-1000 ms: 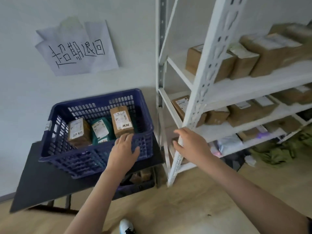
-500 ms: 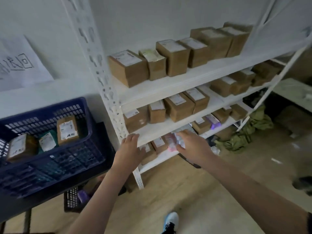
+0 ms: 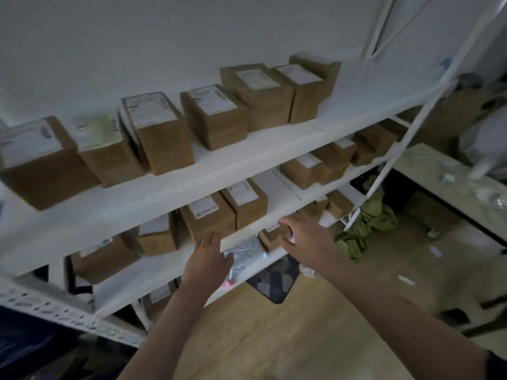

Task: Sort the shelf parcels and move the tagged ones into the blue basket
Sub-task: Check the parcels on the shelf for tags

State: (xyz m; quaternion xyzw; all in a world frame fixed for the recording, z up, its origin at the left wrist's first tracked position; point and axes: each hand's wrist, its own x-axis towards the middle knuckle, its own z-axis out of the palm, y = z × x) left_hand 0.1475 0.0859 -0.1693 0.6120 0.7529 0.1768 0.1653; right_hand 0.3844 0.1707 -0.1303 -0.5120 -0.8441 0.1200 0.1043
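Observation:
A white metal shelf (image 3: pixel 247 163) holds rows of brown cardboard parcels with white labels, such as one on the top board (image 3: pixel 162 133) and one on the middle board (image 3: pixel 208 218). My left hand (image 3: pixel 208 259) reaches toward the front edge of the middle board with straight fingers and holds nothing. My right hand (image 3: pixel 304 237) curls its fingers round a small brown parcel (image 3: pixel 273 237) on the lower board. A silvery plastic mailer (image 3: pixel 244 253) lies between the two hands. The blue basket is out of view apart from a dark blue blur at the lower left.
The perforated white shelf post (image 3: pixel 63 314) crosses the lower left. A dark patterned mat (image 3: pixel 274 281) and green cloth (image 3: pixel 367 229) lie on the wooden floor. A pale table (image 3: pixel 455 187) stands at the right.
The view has swung right, away from the basket, to the shelf. Both hands have moved right along the shelf, and my right hand has closed on a small brown parcel on the lower board.

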